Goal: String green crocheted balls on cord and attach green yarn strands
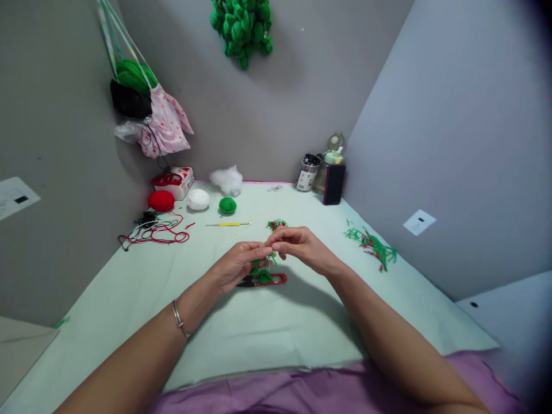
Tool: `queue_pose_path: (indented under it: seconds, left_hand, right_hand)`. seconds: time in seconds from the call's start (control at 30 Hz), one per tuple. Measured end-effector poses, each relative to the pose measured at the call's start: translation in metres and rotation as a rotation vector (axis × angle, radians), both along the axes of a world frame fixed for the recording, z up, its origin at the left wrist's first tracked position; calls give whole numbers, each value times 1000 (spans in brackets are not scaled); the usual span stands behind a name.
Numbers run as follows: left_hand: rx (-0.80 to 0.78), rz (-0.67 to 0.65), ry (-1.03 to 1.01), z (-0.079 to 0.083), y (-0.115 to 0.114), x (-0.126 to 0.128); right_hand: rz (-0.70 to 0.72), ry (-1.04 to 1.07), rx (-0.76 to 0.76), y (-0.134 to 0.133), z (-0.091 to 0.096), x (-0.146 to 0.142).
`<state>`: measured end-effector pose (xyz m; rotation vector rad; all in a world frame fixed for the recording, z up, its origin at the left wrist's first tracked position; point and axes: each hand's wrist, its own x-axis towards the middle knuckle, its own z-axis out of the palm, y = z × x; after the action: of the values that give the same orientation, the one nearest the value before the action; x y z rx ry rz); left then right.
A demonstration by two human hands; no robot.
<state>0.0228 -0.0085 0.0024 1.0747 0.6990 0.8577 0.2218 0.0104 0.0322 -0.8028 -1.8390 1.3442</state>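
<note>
My left hand (236, 265) is closed in a pinch on a small green yarn piece (264, 276), with short loose strands showing beside its fingertips. Against it, the fingers of my right hand (299, 244) come together over the green strands, most of them hidden by the fingertips. Below my hands lies a pair of thread snips (279, 279) with a red handle and dark blades. Just beyond my right hand is a small bundle of green and red yarn (277, 223). A yellow-handled crochet hook (229, 224) rests farther back on the left.
Red (161, 200), white (198, 199) and green yarn balls (227, 205) stand at the back left, near white stuffing (228, 180). Tangled cords (159, 233) lie at left, green and red scraps (373, 246) at right. A dark phone (334, 184) leans beside a bottle (319, 179).
</note>
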Motion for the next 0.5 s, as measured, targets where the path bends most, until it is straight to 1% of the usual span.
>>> queue_pose_path:
  seconds: [0.07,0.13,0.2,0.27,0.33,0.43,0.5]
  left_hand:
    - [-29,-8,15,-2,1,0]
    - [-46,20,-1,-2,2,0]
    - [-49,74,-24,0,1,1]
    - [-57,119,-25,3,1,2]
    - [-59,150,-8,4,0,3]
    - [-12,205,29,1,1,4]
    - [37,253,61,-2,2,4]
  right_hand:
    - [-6,27,-33,0,0,1]
    - [-42,13,-42,0,0,1]
    - [-77,-42,-21,-1,0,0]
    - [-109,-108,37,-3,0,-2]
    - [-162,-177,155,-4,-2,-4]
    - [-258,-318,437,-7,-6,-8]
    - [-294,-403,613,-8,-9,-9]
